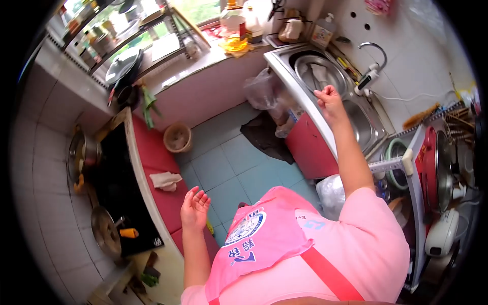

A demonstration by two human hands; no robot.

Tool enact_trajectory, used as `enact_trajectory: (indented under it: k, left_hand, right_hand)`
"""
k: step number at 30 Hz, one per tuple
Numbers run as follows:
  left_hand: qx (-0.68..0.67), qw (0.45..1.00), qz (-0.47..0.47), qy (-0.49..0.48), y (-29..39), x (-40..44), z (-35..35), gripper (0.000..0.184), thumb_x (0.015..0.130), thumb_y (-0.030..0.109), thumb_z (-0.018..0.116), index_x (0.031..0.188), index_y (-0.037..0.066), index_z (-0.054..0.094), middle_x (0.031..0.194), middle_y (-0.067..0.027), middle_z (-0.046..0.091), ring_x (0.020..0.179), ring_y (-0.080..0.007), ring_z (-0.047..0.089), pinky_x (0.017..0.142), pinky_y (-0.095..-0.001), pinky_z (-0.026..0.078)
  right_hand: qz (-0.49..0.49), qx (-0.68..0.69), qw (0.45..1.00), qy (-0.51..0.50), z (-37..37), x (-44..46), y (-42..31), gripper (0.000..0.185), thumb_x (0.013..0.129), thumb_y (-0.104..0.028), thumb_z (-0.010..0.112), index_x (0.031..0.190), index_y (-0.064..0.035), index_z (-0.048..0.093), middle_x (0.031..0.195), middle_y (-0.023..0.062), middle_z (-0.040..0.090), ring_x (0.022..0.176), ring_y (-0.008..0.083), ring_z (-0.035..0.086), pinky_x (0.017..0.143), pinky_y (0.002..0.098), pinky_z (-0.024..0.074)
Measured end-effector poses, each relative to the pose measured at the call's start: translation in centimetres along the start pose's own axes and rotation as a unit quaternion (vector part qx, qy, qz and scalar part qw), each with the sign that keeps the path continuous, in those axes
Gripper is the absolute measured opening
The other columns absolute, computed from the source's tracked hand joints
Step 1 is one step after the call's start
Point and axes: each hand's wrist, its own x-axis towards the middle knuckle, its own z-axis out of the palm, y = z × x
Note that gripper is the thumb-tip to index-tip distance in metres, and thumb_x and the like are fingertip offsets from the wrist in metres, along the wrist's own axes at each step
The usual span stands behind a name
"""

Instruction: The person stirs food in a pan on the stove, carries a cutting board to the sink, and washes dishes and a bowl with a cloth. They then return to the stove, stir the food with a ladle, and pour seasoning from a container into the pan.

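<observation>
The right hand (330, 104) is held out over the sink (360, 122), its thumb and fingers drawn together, with nothing visible between them. In this view it overlaps the divide between the two bowls, just beside the metal basin (306, 77) that sits in the bowl nearer the window; how high the hand is above the rim is hard to tell. A pale item (320, 74) lies in the basin, too unclear to identify.

The left hand (195, 208) hangs over the floor, its grip loose, fingers apart and empty. It is near a white cloth (165, 181) on the red cabinet front, just below the edge of the table (154, 212) with the stove.

The step in hand looks like a reach at the sink rather than a hold on anything. From here, any pick-up from the basin would call for spreading the right fingers and clearing the basin's rim.
</observation>
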Motion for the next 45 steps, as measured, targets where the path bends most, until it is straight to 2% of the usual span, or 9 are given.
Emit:
enact_trajectory:
  k: [12, 14, 18, 22, 26, 29, 42, 44, 45]
  left_hand:
    - [0.087, 0.991, -0.073, -0.072, -3.9, 14.5, 16.1, 0.024, 0.097, 0.02, 0.049, 0.113, 0.003, 0.055, 0.094, -0.011, 0.065, 0.084, -0.0219, 0.065, 0.076, -0.0348, 0.056]
    - [0.095, 0.99, -0.077, -0.068, -5.2, 17.1, 19.1, 0.024, 0.097, 0.02, 0.048, 0.113, 0.003, 0.055, 0.095, -0.0107, 0.065, 0.085, -0.0219, 0.065, 0.076, -0.0349, 0.056]
    - [0.106, 0.987, -0.086, -0.08, -7.9, 21.8, 26.5, 0.024, 0.097, 0.02, 0.048, 0.114, 0.003, 0.054, 0.095, -0.0106, 0.066, 0.085, -0.0214, 0.065, 0.076, -0.0343, 0.056]
    - [0.146, 0.981, -0.103, -0.069, -10.2, 25.7, 31.8, 0.025, 0.097, 0.021, 0.048, 0.114, 0.003, 0.054, 0.096, -0.0104, 0.065, 0.085, -0.0207, 0.066, 0.074, -0.0329, 0.057]
    - [0.183, 0.972, -0.135, -0.052, -12.3, 29.2, 35.4, 0.025, 0.098, 0.022, 0.048, 0.114, 0.004, 0.054, 0.096, -0.01, 0.064, 0.085, -0.02, 0.065, 0.074, -0.0325, 0.056]
    - [0.203, 0.967, -0.146, -0.039, -13.4, 31.6, 37.3, 0.023, 0.096, 0.024, 0.051, 0.111, 0.007, 0.056, 0.094, -0.0073, 0.065, 0.083, -0.0183, 0.065, 0.075, -0.0327, 0.056]
    - [0.215, 0.959, -0.185, 0.003, -14.8, 36.5, 38.6, 0.024, 0.098, 0.023, 0.047, 0.113, 0.006, 0.053, 0.096, -0.0097, 0.064, 0.083, -0.0202, 0.065, 0.075, -0.0334, 0.054]
    - [0.214, 0.957, -0.198, 0.0, -15.2, 37.2, 38.8, 0.023, 0.097, 0.025, 0.05, 0.11, 0.008, 0.057, 0.093, -0.0073, 0.066, 0.081, -0.0188, 0.065, 0.074, -0.0325, 0.055]
    - [0.215, 0.955, -0.203, -0.003, -15.3, 37.5, 38.9, 0.023, 0.097, 0.025, 0.05, 0.11, 0.008, 0.057, 0.093, -0.0073, 0.066, 0.081, -0.0188, 0.065, 0.074, -0.0325, 0.055]
  right_hand:
    - [0.002, -0.239, 0.959, 0.151, -19.5, 18.7, -0.2, 0.02, 0.069, 0.009, 0.06, 0.079, -0.0085, 0.055, 0.07, -0.0012, 0.055, 0.061, 0.0108, 0.053, 0.056, 0.0241, 0.0435]
    - [-0.032, -0.298, 0.949, 0.1, -25.7, 23.1, 4.2, 0.044, 0.07, 0.0, 0.068, 0.113, -0.0079, 0.062, 0.11, 0.0093, 0.063, 0.102, 0.021, 0.059, 0.085, 0.0315, 0.0465]
    - [0.13, -0.443, 0.869, 0.176, -29.0, 25.3, 5.3, 0.056, 0.067, -0.011, 0.075, 0.121, -0.0096, 0.06, 0.127, 0.0143, 0.057, 0.117, 0.026, 0.055, 0.095, 0.0346, 0.0445]
    - [0.07, -0.625, 0.763, 0.149, -32.1, 28.1, 7.9, 0.047, 0.071, -0.015, 0.07, 0.117, -0.0099, 0.062, 0.126, 0.0139, 0.057, 0.117, 0.0311, 0.054, 0.097, 0.036, 0.0446]
    - [0.055, -0.63, 0.766, 0.117, -34.4, 31.4, 11.4, 0.046, 0.074, -0.012, 0.065, 0.119, -0.0118, 0.062, 0.132, 0.011, 0.054, 0.121, 0.0322, 0.05, 0.101, 0.0351, 0.0417]
    - [0.06, -0.73, 0.681, 0.025, -33.0, 34.2, 12.3, 0.05, 0.077, -0.003, 0.056, 0.125, -0.0199, 0.061, 0.146, 0.0073, 0.041, 0.134, 0.031, 0.036, 0.111, 0.0508, 0.0267]
    - [0.125, -0.819, 0.559, -0.04, -34.2, 37.9, 17.0, 0.035, 0.084, -0.013, 0.049, 0.114, -0.0117, 0.066, 0.13, 0.0077, 0.057, 0.129, 0.0229, 0.044, 0.113, 0.0559, 0.0155]
    - [0.164, -0.794, 0.554, -0.187, -33.2, 37.0, 15.0, 0.032, 0.084, -0.015, 0.049, 0.109, -0.0107, 0.069, 0.123, 0.0106, 0.06, 0.125, 0.0236, 0.048, 0.112, 0.0559, 0.0186]
    - [0.171, -0.823, 0.534, -0.089, -33.6, 37.0, 14.6, 0.03, 0.083, -0.017, 0.052, 0.106, -0.0172, 0.07, 0.115, 0.0097, 0.064, 0.118, 0.0257, 0.054, 0.111, 0.0557, 0.0191]
